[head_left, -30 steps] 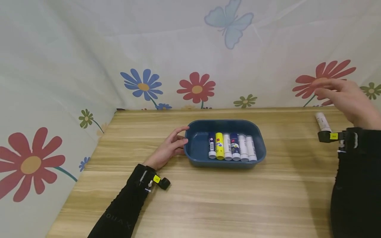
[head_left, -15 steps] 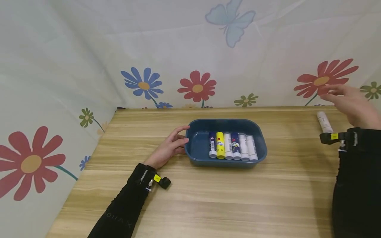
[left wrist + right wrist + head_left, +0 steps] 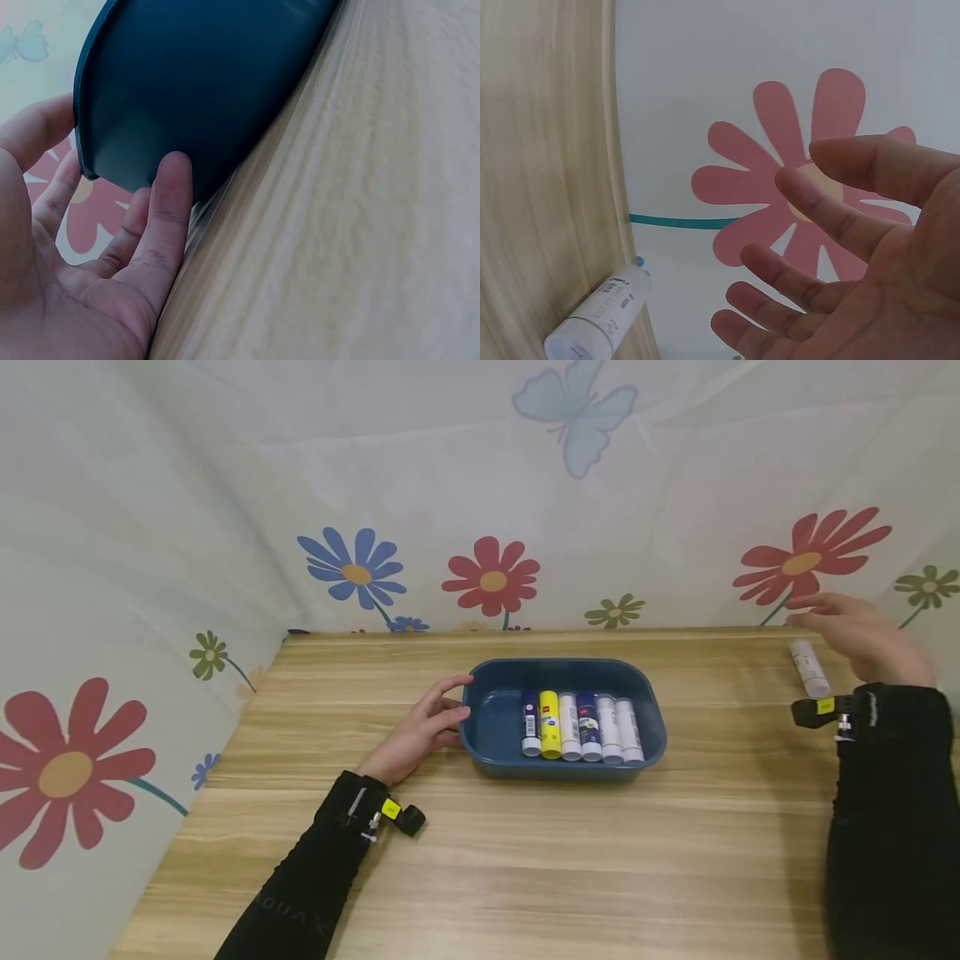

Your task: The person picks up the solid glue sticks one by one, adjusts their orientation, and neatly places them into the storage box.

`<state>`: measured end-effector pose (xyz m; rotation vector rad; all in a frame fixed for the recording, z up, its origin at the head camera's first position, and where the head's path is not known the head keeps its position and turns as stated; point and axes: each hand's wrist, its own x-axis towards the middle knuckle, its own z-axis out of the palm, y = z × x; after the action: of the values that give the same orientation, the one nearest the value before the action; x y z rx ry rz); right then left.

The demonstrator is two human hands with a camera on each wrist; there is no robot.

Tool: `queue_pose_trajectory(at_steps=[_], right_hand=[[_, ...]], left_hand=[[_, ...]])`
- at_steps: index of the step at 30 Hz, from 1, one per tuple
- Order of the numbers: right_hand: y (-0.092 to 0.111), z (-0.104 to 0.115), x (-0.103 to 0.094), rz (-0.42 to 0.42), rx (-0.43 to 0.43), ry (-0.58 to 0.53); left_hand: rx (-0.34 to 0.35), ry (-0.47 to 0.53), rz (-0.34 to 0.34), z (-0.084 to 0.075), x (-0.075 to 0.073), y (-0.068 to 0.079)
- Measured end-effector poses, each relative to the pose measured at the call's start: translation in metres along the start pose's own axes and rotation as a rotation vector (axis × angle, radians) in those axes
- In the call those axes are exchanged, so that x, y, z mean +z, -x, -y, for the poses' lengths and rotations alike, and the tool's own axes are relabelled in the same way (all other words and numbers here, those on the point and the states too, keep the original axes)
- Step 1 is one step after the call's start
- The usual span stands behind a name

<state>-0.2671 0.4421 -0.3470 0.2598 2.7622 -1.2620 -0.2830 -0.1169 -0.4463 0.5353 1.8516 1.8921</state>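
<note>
A dark blue plastic tray (image 3: 480, 765) lies on the wooden table, holding several glue sticks side by side: a yellow one (image 3: 551, 725), navy-and-white ones and white ones (image 3: 609, 728). At its left end my left hand (image 3: 416, 735) touches the rim and end wall with fairly straight fingertips; in the left wrist view the thumb (image 3: 171, 202) lies against the wall. Over the back right of the table hovers my right hand (image 3: 862, 635), fingers loosely bent with nothing between them. A single white glue stick (image 3: 810, 668) lies on the wood below it, printed label showing in the right wrist view (image 3: 604, 315).
Behind the table hangs a pale cloth (image 3: 420, 460) printed with flowers and a butterfly; it also runs along the left side. The table's back edge (image 3: 720, 630) meets this cloth. Wrist cameras (image 3: 409, 820) stick out from both black sleeves.
My right hand has come down lower, nearer the lone glue stick. The left hand, the tray and the glue sticks in it keep their places; the head view shifts slightly.
</note>
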Motion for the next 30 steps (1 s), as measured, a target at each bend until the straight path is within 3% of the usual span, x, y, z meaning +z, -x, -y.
queue_pose_trajectory(at_steps=[13,24,30], right_hand=[[-0.002,-0.013,0.0,0.159,0.079,0.023],[-0.009,-0.03,0.004,0.097,0.048,0.014],[-0.009,-0.031,0.006,0.053,0.095,0.097]], left_hand=[[-0.006,-0.001,0.004,0.002,-0.001,0.0],[-0.004,0.014,-0.003,0.002,0.001,0.0],[0.001,0.001,-0.011,0.001,0.0,0.0]])
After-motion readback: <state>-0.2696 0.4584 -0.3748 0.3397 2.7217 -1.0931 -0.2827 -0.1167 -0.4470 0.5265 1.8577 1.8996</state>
